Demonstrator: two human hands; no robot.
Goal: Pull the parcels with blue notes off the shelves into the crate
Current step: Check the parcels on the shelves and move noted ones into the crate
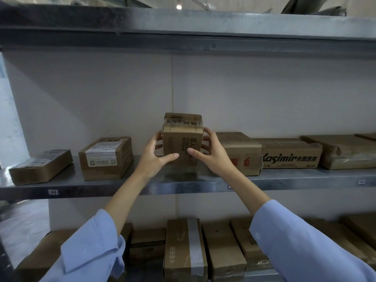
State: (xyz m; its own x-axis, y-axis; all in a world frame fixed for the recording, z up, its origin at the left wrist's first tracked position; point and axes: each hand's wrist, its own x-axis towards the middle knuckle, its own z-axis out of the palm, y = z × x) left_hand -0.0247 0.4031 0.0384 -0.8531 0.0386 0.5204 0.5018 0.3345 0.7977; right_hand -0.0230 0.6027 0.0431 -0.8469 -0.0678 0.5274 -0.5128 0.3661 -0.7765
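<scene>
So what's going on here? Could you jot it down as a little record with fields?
setting: metal shelf stocked with cardboard parcels
held item: small taped cardboard box, upright on the middle shelf
left hand: gripping the box's left side
right hand: gripping its right side
neighbour: Kasimir box to the right
blue note: none visible
crate: not in view

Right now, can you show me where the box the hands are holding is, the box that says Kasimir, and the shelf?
held box [183,139], head view, its front face.
Kasimir box [291,157], head view, its printed front.
shelf [142,188], head view, its front edge.
</scene>
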